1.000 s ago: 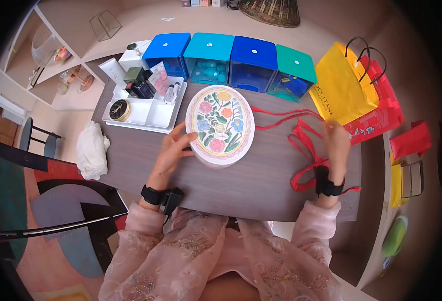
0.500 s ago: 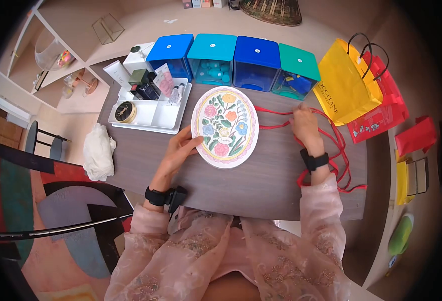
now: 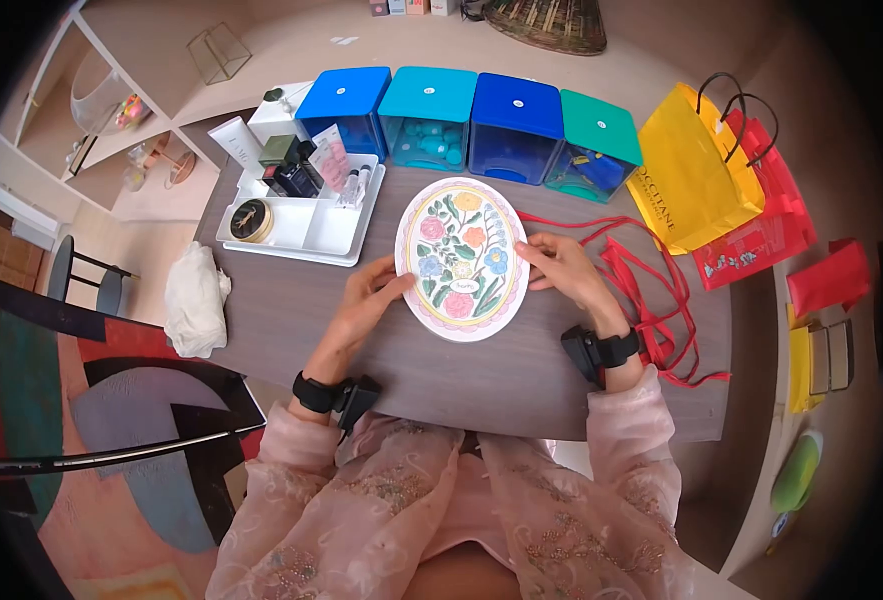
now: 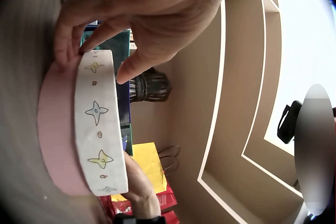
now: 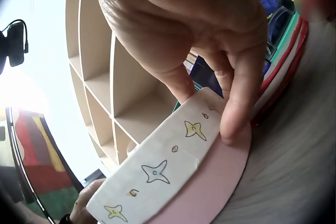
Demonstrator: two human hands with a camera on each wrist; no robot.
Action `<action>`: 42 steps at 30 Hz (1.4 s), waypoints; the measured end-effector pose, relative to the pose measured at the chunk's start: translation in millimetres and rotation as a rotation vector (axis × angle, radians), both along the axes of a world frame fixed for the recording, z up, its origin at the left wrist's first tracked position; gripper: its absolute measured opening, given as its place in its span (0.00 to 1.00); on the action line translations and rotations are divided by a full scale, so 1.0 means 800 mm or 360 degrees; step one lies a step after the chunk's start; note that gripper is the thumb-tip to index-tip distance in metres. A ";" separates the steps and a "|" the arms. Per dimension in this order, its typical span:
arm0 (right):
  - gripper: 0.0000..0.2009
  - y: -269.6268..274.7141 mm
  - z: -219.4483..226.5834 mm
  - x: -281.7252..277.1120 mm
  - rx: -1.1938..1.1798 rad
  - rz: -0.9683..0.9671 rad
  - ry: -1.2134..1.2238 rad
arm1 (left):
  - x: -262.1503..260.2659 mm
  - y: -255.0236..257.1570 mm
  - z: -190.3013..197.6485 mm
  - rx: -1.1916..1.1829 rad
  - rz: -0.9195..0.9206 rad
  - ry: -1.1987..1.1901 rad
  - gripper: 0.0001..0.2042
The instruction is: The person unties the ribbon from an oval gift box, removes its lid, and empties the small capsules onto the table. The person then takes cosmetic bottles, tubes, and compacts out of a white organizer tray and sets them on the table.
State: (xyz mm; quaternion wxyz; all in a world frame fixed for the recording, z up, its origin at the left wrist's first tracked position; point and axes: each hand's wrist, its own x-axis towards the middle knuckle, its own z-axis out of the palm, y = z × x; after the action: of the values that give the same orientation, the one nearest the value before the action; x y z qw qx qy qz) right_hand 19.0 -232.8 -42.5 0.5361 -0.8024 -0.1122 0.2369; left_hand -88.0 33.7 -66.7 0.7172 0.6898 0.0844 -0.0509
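An oval gift box with a flower-painted lid lies on the dark wooden table in front of me. In the left wrist view its white lid rim carries small drawn stars, above a pink base. My left hand holds the box's left side, thumb at the lid's edge and fingers down against the side. On the opposite side my right hand grips it the same way, the thumb by the lid and a finger against the pink base in the right wrist view. A red ribbon lies loose to the right.
Behind the box stand several blue and green lidded bins. A white tray of cosmetics is at the back left, with a crumpled white cloth nearer. A yellow paper bag and red bags stand at the right.
My right hand has let go of the red ribbon and moved left to the box. The box has shifted slightly right, with my left hand still at its left side.
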 end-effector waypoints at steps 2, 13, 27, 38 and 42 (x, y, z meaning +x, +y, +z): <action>0.23 -0.004 -0.008 0.005 0.0059 0.0001 0.0069 | -0.002 -0.001 0.007 -0.0157 0.0037 0.0038 0.23; 0.20 -0.007 0.005 0.003 0.0137 0.0031 0.0250 | -0.002 0.009 0.017 -0.0196 -0.0006 0.0160 0.20; 0.25 -0.012 0.011 -0.001 0.0209 -0.0013 0.0352 | -0.004 0.009 0.024 -0.0282 0.0004 0.0145 0.20; 0.26 -0.015 0.010 -0.001 0.0276 0.0053 0.0345 | -0.001 0.011 0.023 -0.0303 0.0003 0.0165 0.18; 0.25 -0.013 0.014 -0.004 0.0305 -0.0019 0.0358 | -0.003 0.010 0.032 -0.0390 0.0000 0.0163 0.19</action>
State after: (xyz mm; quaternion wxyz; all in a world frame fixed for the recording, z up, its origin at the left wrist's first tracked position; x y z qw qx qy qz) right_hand 15.9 -242.9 -31.0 0.6209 -0.7166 -0.0689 0.3103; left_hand -90.8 41.4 -40.7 0.7910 0.5934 0.1141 -0.0959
